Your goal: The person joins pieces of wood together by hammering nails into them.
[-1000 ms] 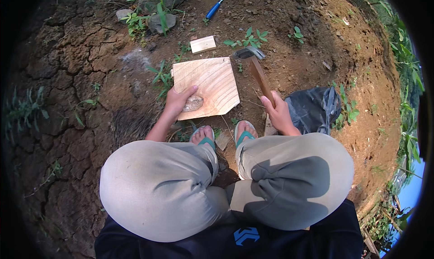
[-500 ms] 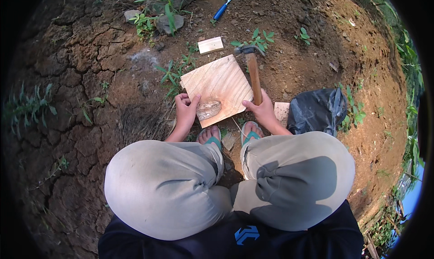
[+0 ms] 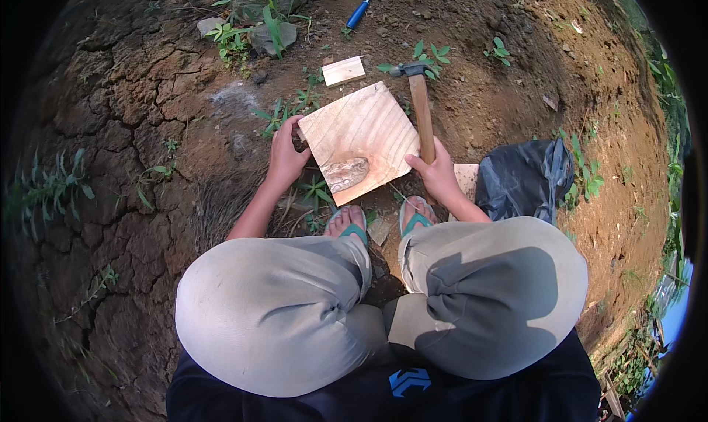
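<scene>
A square pale wooden board [image 3: 361, 131], with curved grain and a rough brown knot near its lower edge, is tilted between my two hands above my feet. My left hand [image 3: 286, 157] grips it by the left corner, the fingertips partly hidden behind the edge. My right hand [image 3: 436, 173] is closed around the wooden handle of a claw hammer [image 3: 420, 109], its thumb pressing on the board's right corner. The hammer's dark head points away from me, beyond the board's right side.
Beyond the board lie a small wooden block [image 3: 344, 71] and a blue-handled chisel [image 3: 358, 14]. A black plastic bag [image 3: 522, 179] sits to the right, beside another wood piece [image 3: 464, 177]. Rocks [image 3: 273, 39] and small plants dot the cracked soil. My sandalled feet [image 3: 346, 221] are close below.
My left hand has slid up the board's left edge, its thumb now off the face near the knot. The board and hammer have shifted slightly right, and the board has turned a little.
</scene>
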A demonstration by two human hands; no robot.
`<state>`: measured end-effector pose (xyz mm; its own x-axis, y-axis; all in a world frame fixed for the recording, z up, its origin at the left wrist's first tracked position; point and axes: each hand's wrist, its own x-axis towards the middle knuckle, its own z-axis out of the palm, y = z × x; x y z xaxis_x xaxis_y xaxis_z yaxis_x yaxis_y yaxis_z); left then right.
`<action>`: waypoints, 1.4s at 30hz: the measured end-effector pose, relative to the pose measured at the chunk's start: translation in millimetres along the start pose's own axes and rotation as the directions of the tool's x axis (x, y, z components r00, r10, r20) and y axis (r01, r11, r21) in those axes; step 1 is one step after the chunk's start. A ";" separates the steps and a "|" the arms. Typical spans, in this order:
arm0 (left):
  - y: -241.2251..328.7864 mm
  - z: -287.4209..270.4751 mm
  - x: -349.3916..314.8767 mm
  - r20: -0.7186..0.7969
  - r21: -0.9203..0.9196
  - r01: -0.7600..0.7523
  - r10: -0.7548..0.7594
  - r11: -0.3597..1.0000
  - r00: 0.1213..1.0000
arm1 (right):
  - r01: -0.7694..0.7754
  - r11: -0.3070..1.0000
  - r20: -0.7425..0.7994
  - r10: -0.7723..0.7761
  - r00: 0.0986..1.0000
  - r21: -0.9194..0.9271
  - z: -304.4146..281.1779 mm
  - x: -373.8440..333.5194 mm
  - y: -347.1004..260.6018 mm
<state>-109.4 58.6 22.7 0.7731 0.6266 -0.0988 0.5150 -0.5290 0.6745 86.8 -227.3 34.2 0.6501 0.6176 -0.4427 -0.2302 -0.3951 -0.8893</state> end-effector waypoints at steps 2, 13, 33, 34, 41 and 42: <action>-6.0 5.6 7.7 -0.023 -0.103 0.070 -0.073 0.992 0.997 | 0.016 0.999 -0.023 -0.017 1.000 -0.036 1.2 0.6 0.7; -6.5 8.9 8.6 -0.006 -0.138 0.059 -0.060 0.989 0.998 | 0.018 1.000 -0.059 -0.018 0.998 0.003 -6.2 -7.0 5.8; -11.0 -5.5 22.8 0.245 -0.529 0.305 -0.201 0.792 0.948 | 0.055 0.995 -0.176 -0.068 0.982 -0.082 -0.3 -10.7 8.1; -11.1 0.1 22.5 0.217 -0.503 0.323 -0.245 0.801 0.945 | 0.080 0.993 -0.175 -0.094 0.980 -0.084 2.3 -12.0 7.9; -10.4 19.9 16.0 0.135 -0.481 0.352 -0.329 0.803 0.935 | 0.086 0.991 -0.117 -0.098 0.988 -0.101 0.9 -15.1 11.9; -12.1 20.6 15.1 0.134 -0.480 0.347 -0.324 0.806 0.937 | 0.090 0.991 -0.113 -0.101 0.988 -0.098 0.3 -15.5 14.6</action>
<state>-96.4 62.6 -2.1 0.6072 0.6812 -0.4090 0.5055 0.0660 0.8603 73.2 -242.4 28.1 0.7478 0.5733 -0.3348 -0.0990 -0.4022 -0.9102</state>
